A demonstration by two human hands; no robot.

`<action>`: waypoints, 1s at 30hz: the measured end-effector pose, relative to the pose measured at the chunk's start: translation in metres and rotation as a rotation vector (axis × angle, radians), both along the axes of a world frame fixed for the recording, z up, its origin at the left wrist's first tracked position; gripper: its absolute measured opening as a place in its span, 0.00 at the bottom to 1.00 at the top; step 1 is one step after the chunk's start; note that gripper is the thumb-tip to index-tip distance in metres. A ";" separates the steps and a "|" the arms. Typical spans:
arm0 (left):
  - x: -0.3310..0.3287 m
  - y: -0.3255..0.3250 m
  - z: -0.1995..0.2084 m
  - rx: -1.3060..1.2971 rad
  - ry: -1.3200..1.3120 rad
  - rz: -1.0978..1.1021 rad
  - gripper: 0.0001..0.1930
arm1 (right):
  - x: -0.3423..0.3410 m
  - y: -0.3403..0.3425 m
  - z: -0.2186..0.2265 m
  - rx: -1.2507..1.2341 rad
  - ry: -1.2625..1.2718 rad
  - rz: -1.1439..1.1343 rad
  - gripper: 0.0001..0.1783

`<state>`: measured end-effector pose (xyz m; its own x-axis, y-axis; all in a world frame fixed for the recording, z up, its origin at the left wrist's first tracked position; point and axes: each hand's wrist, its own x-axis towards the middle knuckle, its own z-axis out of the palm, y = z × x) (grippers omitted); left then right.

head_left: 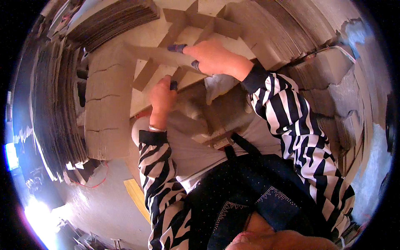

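A cardboard divider [146, 76] of crossed, slotted strips stands on the pale board [139, 100] in front of me. My left hand [162, 96] is closed at its near edge, thumb and curled fingers against the cardboard. From the right, my right hand [216, 58] reaches over and pinches a motion-blurred cardboard strip [156, 54] at the divider's far side. Dark covers wrap some fingertips on both hands. Just beyond, another crossed cardboard divider [202, 23] sits on the same board. The blur hides exactly how the strip meets the divider.
Stacked flat cardboard strips [112, 25] lie at the far left, with more piles [287, 31] at the far right. Tall cardboard stacks [104, 104] flank my left side, and others [325, 87] my right. A yellow strip [137, 200] lies low on the left.
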<state>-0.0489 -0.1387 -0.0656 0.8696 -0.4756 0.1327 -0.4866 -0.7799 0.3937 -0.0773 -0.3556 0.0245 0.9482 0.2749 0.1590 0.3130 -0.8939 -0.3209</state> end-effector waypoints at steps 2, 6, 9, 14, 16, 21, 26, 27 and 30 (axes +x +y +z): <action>0.000 0.001 -0.008 0.007 -0.024 -0.013 0.08 | -0.001 -0.006 -0.021 0.011 -0.026 0.042 0.25; -0.003 0.003 -0.014 0.015 -0.034 0.001 0.08 | -0.020 -0.004 -0.047 -0.010 0.055 0.015 0.24; -0.002 0.003 -0.011 -0.037 -0.062 -0.009 0.09 | -0.030 -0.007 -0.079 0.003 -0.013 0.021 0.18; -0.002 -0.004 0.009 -0.180 -0.253 -0.090 0.10 | -0.059 -0.026 -0.112 0.057 -0.034 -0.011 0.15; 0.000 -0.007 0.021 -0.165 -0.426 -0.012 0.09 | -0.061 -0.029 -0.118 0.108 -0.076 -0.019 0.16; 0.055 0.002 0.005 0.291 -0.444 0.242 0.09 | -0.063 -0.030 -0.088 0.005 -0.031 -0.029 0.20; 0.073 0.014 -0.012 0.328 -0.273 0.214 0.07 | -0.059 -0.026 -0.095 0.008 -0.014 0.003 0.19; 0.073 0.009 -0.011 0.319 -0.247 0.206 0.07 | -0.058 -0.027 -0.097 0.000 0.002 -0.009 0.18; 0.071 0.010 -0.004 0.245 -0.192 0.230 0.08 | -0.048 -0.019 -0.087 -0.013 0.061 -0.009 0.16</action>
